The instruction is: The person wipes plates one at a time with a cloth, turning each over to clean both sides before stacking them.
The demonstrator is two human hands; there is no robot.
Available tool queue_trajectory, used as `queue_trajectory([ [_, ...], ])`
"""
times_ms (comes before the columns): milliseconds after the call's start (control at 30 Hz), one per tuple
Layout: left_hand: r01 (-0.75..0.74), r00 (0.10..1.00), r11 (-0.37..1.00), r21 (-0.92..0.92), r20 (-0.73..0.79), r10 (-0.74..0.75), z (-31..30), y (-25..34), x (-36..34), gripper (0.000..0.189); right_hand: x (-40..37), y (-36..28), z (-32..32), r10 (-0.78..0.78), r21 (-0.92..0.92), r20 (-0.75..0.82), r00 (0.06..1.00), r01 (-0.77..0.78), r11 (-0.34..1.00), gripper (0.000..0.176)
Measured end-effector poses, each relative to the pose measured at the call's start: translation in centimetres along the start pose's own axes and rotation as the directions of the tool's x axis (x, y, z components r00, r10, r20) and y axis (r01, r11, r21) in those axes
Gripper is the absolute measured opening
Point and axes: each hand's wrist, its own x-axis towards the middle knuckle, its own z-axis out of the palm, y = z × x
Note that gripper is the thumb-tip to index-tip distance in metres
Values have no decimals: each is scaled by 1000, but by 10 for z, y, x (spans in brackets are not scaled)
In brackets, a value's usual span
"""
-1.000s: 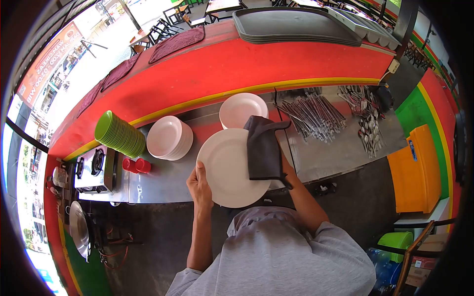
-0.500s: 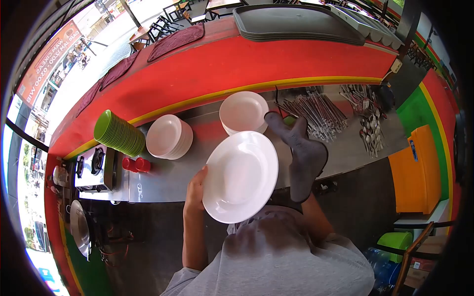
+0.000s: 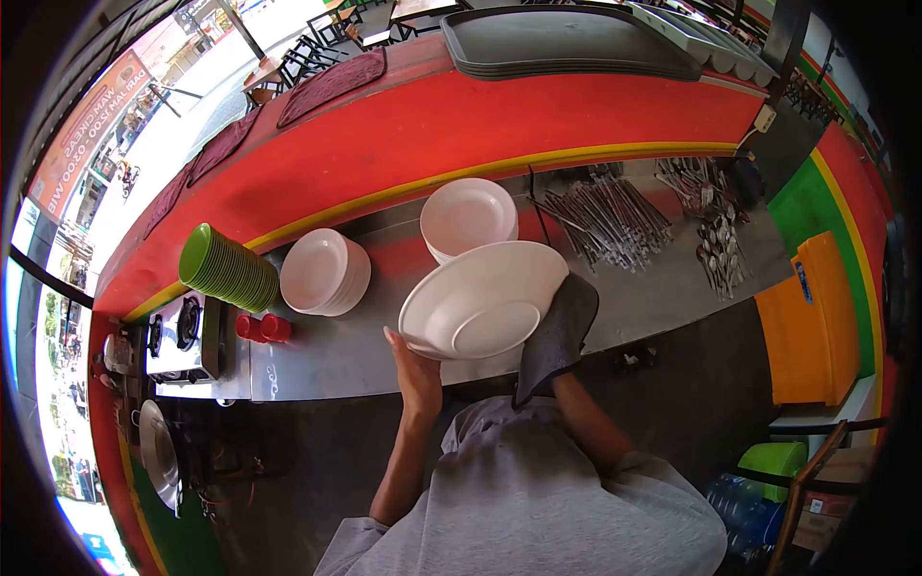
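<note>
A white plate [image 3: 437, 309] is tilted up in front of me, its underside and round foot ring facing me. My left hand [image 3: 415, 376] grips its lower left rim, the thumb showing at the edge. A dark grey cloth [image 3: 562, 331] drapes over the plate's right edge. My right hand is beneath that cloth, its fingers hidden, and presses the cloth against the plate. Just beyond stands a stack of white plates [image 3: 469, 216] on the steel counter. To its left is another stack of white plates [image 3: 322, 274].
Green bowls or cups [image 3: 226, 269] lean in a tall stack at left, near red cups [image 3: 264, 328] and a gas stove [image 3: 182, 336]. Cutlery [image 3: 610, 221] lies on the counter at right. A red ledge [image 3: 423, 120] behind bears black trays [image 3: 567, 48].
The plate has turned from showing its inner face to showing its underside. The cloth, held off to the right before, now lies against the plate's right edge.
</note>
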Motion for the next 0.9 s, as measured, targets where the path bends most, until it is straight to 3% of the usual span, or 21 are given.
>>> queue_trajectory([
  [33,-62,997,989,134,-45,68,-5,-4,-1,68,-2,9,3,22,-8,32,999,-22,1000,50],
  [67,-186,960,852,489,-96,264,-14,-10,2,67,-5,19,8,44,-17,59,997,-43,999,50],
  [267,-265,916,814,517,-129,380,-18,-2,16,68,-7,41,24,87,-61,172,981,-77,995,51],
  [367,-238,939,841,487,-107,328,-25,7,25,69,5,32,22,74,-79,213,974,-58,995,52],
  [533,-230,958,842,489,-39,284,-32,24,32,68,23,-44,0,58,-108,264,963,-31,994,53],
  [667,-164,984,839,518,20,179,-21,43,26,64,33,-68,-4,-127,-34,281,951,142,989,52],
  [767,-231,972,698,678,128,197,-4,43,22,61,40,-161,-7,-91,362,139,986,35,932,48],
  [800,-180,983,684,706,117,138,-1,41,21,58,35,-192,-18,-442,0,122,888,446,895,48],
  [833,-206,978,696,688,130,161,-1,34,22,58,33,-207,-21,-707,-341,236,666,738,582,49],
  [900,-257,966,717,648,157,204,-2,19,25,58,32,-198,-4,-692,-222,234,683,730,646,47],
])
